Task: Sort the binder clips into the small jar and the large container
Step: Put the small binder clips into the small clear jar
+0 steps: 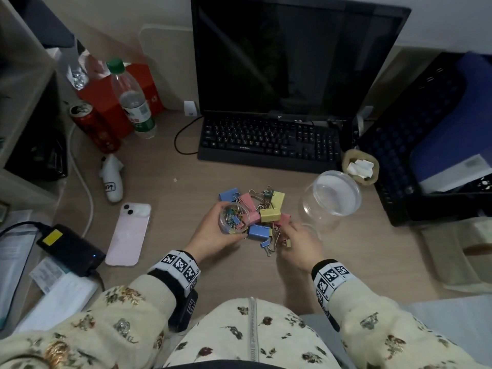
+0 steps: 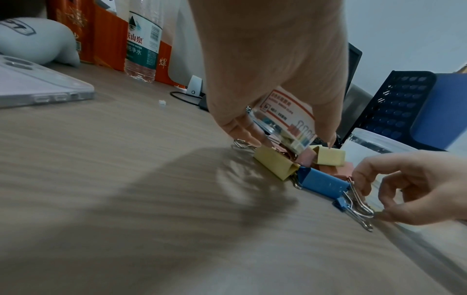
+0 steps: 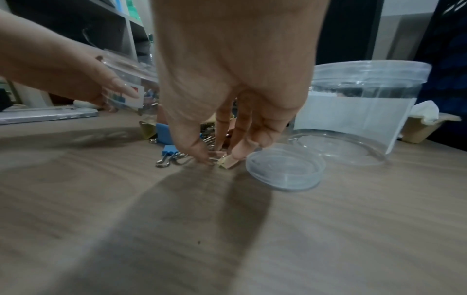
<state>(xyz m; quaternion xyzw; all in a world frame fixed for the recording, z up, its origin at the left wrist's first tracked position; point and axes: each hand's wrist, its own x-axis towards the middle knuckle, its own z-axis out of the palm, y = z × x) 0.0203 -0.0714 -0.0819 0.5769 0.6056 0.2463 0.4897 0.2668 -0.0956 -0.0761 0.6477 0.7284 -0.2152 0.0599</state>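
Note:
My left hand (image 1: 213,237) grips the small clear jar (image 1: 233,218), tilted just above the desk, with several small clips inside. Its label shows in the left wrist view (image 2: 285,119). A pile of large blue, pink and yellow binder clips (image 1: 262,206) lies beside the jar. My right hand (image 1: 298,243) reaches down at the pile's near edge; thumb and fingers pinch a small pale clip (image 3: 228,161) on the desk. A small blue clip (image 3: 168,150) lies just left of it. The large clear container (image 1: 330,201) stands open to the right and looks empty.
A clear round lid (image 3: 285,169) lies by my right fingers. A keyboard (image 1: 269,142) and monitor stand behind the pile. A pink phone (image 1: 130,233), charger, water bottle (image 1: 133,102) and red can sit to the left; a black crate (image 1: 426,129) to the right.

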